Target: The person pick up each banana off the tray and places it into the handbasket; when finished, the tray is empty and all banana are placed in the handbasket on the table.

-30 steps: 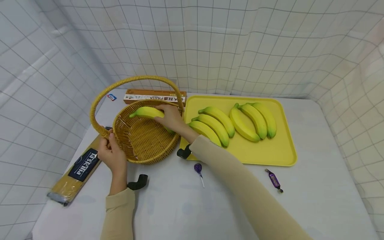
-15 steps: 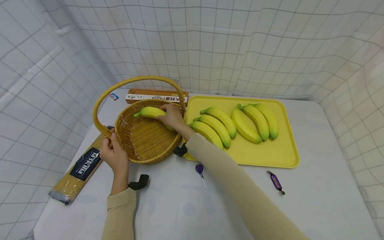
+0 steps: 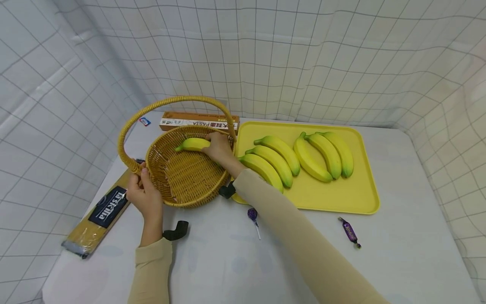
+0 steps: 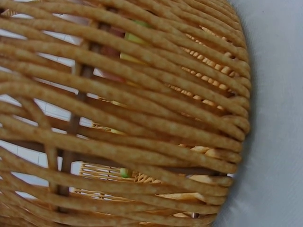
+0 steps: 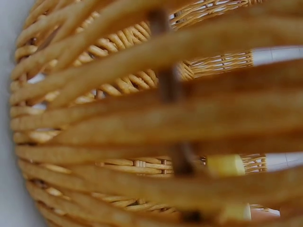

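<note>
A wicker basket (image 3: 190, 202) with a tall arched handle stands tilted toward me at the left. My left hand (image 3: 146, 195) pinches it at the left foot of the handle. Inside the basket, at its back right, my right hand (image 3: 220, 148) grips a yellow banana (image 3: 193, 144), whose green tip points left. A yellow-green bit shows just below that hand, and the palm hides the banana's middle. In the left wrist view the basket weave (image 4: 142, 104) fills most of the frame. Through the weave (image 5: 118, 123) in the right wrist view, a patch of yellow (image 5: 226, 165) shows.
Right of the basket, a yellow tray (image 3: 334, 198) bears several bananas (image 3: 311, 162). A pasta box (image 3: 174, 122) lies behind the basket, with a small blue packet (image 3: 144, 121) nearby. A pasta bag (image 3: 85, 232) lies left. In front are a purple lollipop (image 3: 252, 214) and wrapped candy (image 3: 349, 230).
My right hand has lowered the banana a little deeper into the basket, its tip shifting right and down. The left hand keeps its hold at the handle's foot. The view has shifted slightly.
</note>
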Demonstrator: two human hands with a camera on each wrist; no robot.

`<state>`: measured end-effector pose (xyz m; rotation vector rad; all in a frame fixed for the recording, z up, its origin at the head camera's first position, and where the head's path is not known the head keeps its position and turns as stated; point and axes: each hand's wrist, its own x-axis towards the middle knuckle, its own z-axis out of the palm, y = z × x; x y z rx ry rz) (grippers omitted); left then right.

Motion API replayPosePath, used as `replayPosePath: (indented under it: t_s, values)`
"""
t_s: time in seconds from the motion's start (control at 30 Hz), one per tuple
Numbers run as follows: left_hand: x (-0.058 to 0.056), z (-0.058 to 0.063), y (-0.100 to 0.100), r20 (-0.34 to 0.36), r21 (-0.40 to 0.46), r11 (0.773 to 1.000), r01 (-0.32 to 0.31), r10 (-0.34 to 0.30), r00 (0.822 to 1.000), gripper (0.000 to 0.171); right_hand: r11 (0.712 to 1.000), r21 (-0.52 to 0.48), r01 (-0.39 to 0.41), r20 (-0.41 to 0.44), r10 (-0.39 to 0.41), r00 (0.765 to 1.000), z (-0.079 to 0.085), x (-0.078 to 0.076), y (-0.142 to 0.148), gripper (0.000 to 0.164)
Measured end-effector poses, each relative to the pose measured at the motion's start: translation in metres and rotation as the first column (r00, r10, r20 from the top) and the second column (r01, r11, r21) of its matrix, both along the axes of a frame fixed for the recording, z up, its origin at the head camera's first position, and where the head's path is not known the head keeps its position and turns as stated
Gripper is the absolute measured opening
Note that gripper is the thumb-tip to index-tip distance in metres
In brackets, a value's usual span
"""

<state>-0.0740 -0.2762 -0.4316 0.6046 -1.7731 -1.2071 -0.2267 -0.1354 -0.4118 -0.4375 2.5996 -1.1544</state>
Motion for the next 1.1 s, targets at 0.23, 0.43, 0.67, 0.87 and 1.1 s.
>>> replayPosePath:
  t_s: [0.23,0.43,0.67,0.87,1.1]
  values:
    - [0.000,-0.002,-0.001,0.000,0.001,1.000,0.003,-0.003,1.000,0.031,0.997,0.073,-0.010,-0.041,0.013,0.999,-0.002,0.000,0.001,0.042]
    - [0.001,0.010,0.010,0.007,0.003,1.000,-0.010,0.010,1.000,0.030,0.998,0.066,-0.022,-0.082,0.027,0.996,-0.003,0.000,0.003,0.032]
    - [0.006,0.026,0.023,0.000,-0.002,1.000,-0.016,0.016,1.000,0.029,0.999,0.033,-0.041,-0.086,0.044,0.995,-0.003,0.000,0.007,0.035]
    - [0.005,0.024,0.024,-0.047,-0.051,0.999,0.002,-0.004,0.999,0.028,0.996,-0.074,-0.050,-0.133,0.040,0.990,-0.001,0.004,0.015,0.042]
    - [-0.002,0.001,0.003,-0.031,-0.047,0.998,-0.035,0.033,0.999,0.028,0.982,-0.092,-0.165,-0.217,0.142,0.966,0.010,0.020,0.030,0.048]
